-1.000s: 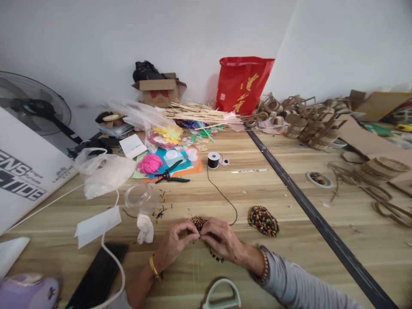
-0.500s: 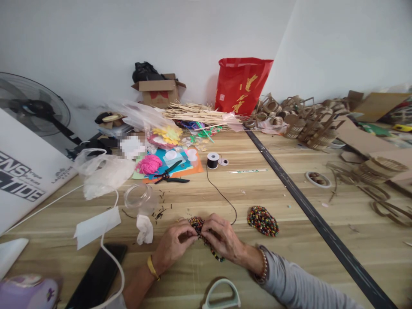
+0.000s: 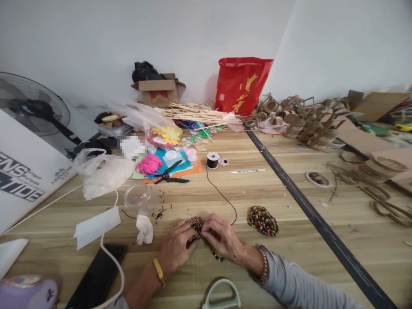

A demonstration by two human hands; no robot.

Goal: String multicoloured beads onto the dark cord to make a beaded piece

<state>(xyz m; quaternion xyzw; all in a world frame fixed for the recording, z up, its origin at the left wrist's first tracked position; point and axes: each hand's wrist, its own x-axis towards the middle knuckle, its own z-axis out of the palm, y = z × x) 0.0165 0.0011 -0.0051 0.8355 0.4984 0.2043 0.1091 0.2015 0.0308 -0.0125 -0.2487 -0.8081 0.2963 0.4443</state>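
Note:
Small multicoloured beads (image 3: 195, 223) lie bunched on the table between my two hands. My left hand (image 3: 177, 244), with a yellow bangle on its wrist, has its fingers curled together at the left side of the bunch, on some beads. On the right, my right hand (image 3: 222, 237) pinches the bead string, its thumb and forefinger tips close together. Part of that bead string (image 3: 217, 256) hangs out below my right hand. Thin black cord (image 3: 222, 193) runs from a spool (image 3: 213, 161) and disappears behind my right hand. What lies exactly between the fingertips is partly hidden.
A coiled heap of bead strings (image 3: 263, 221) lies to the right. Ahead are pliers (image 3: 170, 175), pink yarn (image 3: 148, 164) and a clear jar (image 3: 139, 199). Left are crumpled tissue (image 3: 144, 229), a black phone (image 3: 96, 274) and a white cable. A pale green handle (image 3: 222, 294) is nearest me.
My left hand has turned and its fingers have moved over the beads, drawing thumb and forefinger closer together. My right hand has barely moved.

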